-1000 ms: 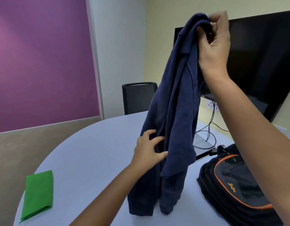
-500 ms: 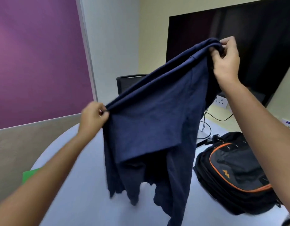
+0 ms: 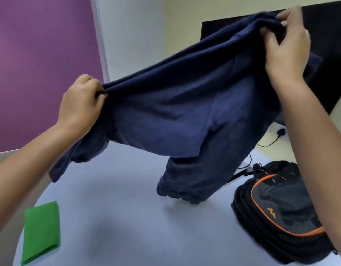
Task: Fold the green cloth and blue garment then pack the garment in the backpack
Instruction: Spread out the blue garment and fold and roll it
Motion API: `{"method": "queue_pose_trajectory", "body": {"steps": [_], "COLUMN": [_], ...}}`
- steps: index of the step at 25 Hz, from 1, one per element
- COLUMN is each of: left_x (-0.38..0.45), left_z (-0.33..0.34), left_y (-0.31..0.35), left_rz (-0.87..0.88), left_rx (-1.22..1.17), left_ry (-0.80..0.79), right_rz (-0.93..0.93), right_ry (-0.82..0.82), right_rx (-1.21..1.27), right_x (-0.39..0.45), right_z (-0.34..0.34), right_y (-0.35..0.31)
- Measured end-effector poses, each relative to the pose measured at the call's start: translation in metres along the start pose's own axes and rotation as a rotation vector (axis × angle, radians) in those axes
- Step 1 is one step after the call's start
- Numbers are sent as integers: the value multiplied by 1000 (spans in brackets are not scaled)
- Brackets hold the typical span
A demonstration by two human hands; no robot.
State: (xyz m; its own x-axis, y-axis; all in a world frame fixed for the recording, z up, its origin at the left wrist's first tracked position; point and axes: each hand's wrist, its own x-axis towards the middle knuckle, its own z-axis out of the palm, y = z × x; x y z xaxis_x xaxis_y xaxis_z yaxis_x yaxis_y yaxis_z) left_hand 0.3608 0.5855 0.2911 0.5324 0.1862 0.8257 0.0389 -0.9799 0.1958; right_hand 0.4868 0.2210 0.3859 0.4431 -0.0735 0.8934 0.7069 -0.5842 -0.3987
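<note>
Head view first: my left hand is clenched on one end of the navy blue garment, bunching a doubled edge in the fist, and my right hand pinches the other end higher up, fingers closed over a gathered ridge of cloth. Between the two the garment hangs stretched in the air above the desk, sagging in the middle, with one loose part dangling low toward the desk and another drooping under my left wrist; I cannot tell whether the lowest part touches the surface

Outward from there, the green cloth lies already folded flat at the near left edge of the desk, well apart from the garment. The black backpack with orange trim lies on its side at the right, near the hanging part of the garment. Its opening is not visible from here and I see nothing inside it, so I judge it still needs opening before packing

What I would worry about: the grip is on bunched layers, not clean corners, so laying it down may trap the loose parts underneath and give a lumpy fold. The low dangling part could also drag across the desk or catch on the backpack as I lower it. A dark monitor stands close behind my raised right hand
</note>
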Motion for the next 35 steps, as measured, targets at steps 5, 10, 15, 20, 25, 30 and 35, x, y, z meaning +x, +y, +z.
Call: {"method": "queue_pose_trajectory", "body": {"steps": [5,10,15,20,25,30,35], "left_x": [17,28,44,112,144,48,-192], "left_z": [44,111,161,146,94,68,88], "left_y": [-49,-103,-143,-150,-117,-77,-48], "left_rz": [-205,-650,-1093,-1257,-1035,-861,-798], "left_rx": [-7,-280,-636,-1205,-1271,-970,-824], "left_ry": [-143,-332,-259,-28,96,-9,-569], "right_rz": [197,224,340,298,235,255,598], "right_ry": [-218,-294,-413,-362,-270,-359,-610], "right_rx": [91,120,249,398,468,432,185], "right_x": [-17,-25,-21,31,70,-24,-240], "right_z": [61,155,231,246,195,123,49], "right_y": [31,51,71,44,17,50,152]}}
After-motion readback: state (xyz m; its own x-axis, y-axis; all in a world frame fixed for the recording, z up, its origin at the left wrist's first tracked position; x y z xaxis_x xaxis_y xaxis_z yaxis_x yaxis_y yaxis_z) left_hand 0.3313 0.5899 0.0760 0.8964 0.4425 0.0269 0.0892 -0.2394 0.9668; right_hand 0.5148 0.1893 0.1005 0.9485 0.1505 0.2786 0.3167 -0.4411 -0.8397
